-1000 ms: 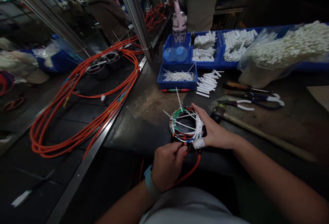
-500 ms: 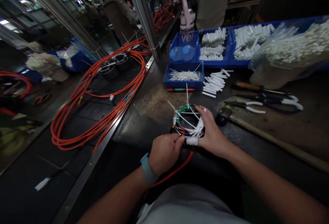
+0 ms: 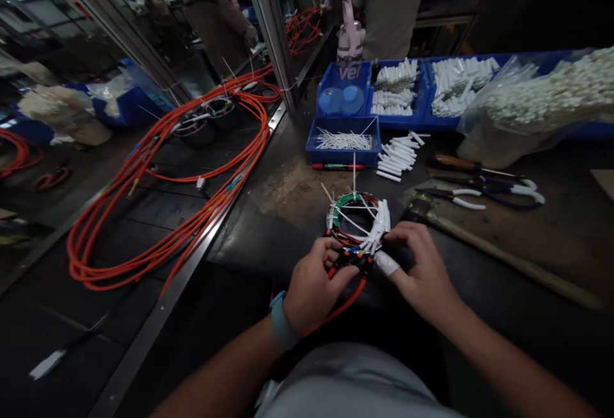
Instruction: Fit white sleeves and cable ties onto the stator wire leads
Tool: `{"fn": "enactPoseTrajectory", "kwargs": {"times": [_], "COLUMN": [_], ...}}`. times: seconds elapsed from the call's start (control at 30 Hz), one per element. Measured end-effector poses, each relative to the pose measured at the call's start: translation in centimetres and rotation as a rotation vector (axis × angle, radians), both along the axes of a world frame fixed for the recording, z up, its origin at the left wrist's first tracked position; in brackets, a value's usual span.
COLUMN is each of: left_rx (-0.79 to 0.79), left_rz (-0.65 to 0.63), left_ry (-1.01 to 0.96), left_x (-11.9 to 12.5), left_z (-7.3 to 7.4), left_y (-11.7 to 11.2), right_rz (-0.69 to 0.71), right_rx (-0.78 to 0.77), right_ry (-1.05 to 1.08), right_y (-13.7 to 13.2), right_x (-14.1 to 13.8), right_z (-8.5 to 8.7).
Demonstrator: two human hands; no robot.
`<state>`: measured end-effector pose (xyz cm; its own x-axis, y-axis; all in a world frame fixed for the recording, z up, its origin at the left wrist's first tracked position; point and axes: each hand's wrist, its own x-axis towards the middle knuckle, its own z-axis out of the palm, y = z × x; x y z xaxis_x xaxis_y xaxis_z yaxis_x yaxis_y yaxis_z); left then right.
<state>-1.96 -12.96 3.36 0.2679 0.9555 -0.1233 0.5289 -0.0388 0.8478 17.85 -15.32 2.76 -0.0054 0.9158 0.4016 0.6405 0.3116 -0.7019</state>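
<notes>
A ring-shaped wound part (image 3: 346,200), like a motor stator with a green board, lies on the bench before me. Cable ties stick up from it, and white sleeves (image 3: 378,225) cover wires on its right side. From its near edge a red cable (image 3: 349,303) runs toward my body. My left hand (image 3: 316,284) is curled at the near left edge, by the orange-marked wire ends. My right hand (image 3: 422,268), its thumb wrapped in white tape, grips the right edge between thumb and fingers. Some fingertips are hidden behind the part.
Behind the part stands a blue tray (image 3: 343,154) of cable ties, with loose white sleeves (image 3: 397,157) beside it. Pliers (image 3: 467,202), a screwdriver (image 3: 453,163) and a hammer (image 3: 508,258) lie right. Orange cable coils (image 3: 211,216) lie left. Two people are farther back.
My right hand has drawn back from over the sleeves to the ring's right edge. My left hand's fingers have loosened from a tight pinch and spread around the near edge.
</notes>
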Motion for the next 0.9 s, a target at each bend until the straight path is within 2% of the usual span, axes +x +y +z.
{"fn": "enactPoseTrajectory", "kwargs": {"times": [0.1,0.23,0.3,0.4,0.47,0.57,0.67,0.9], "left_rx": [0.045,0.109,0.222,0.491,0.611,0.626,0.590,0.583], "left_rz": [0.007,-0.058,-0.084,-0.134,-0.177,-0.282,-0.377,-0.451], "left_ry": [0.041,0.146,0.228,0.363,0.438,0.451,0.380,0.317], "left_x": [0.4,0.3,0.1,0.0,-0.1,-0.1,0.0,-0.2], "left_z": [0.1,0.5,0.7,1.1,1.5,2.0,2.3,2.6], "left_y": [0.0,0.0,0.0,0.1,0.5,1.5,2.4,3.5], "right_rz": [0.048,0.070,0.137,0.307,0.341,0.269,0.204,0.162], "right_rx": [-0.036,0.021,0.046,0.021,0.001,-0.007,-0.025,-0.049], "right_ry": [-0.033,-0.127,-0.200,-0.327,-0.384,-0.404,-0.368,-0.318], "right_y": [-0.8,-0.7,-0.2,0.9,1.3,1.4,1.2,1.2], "right_x": [-0.9,-0.8,-0.1,0.8,0.9,0.2,-0.6,-1.3], "right_z": [-0.3,0.1,0.7,1.6,1.9,2.0,1.8,1.7]}}
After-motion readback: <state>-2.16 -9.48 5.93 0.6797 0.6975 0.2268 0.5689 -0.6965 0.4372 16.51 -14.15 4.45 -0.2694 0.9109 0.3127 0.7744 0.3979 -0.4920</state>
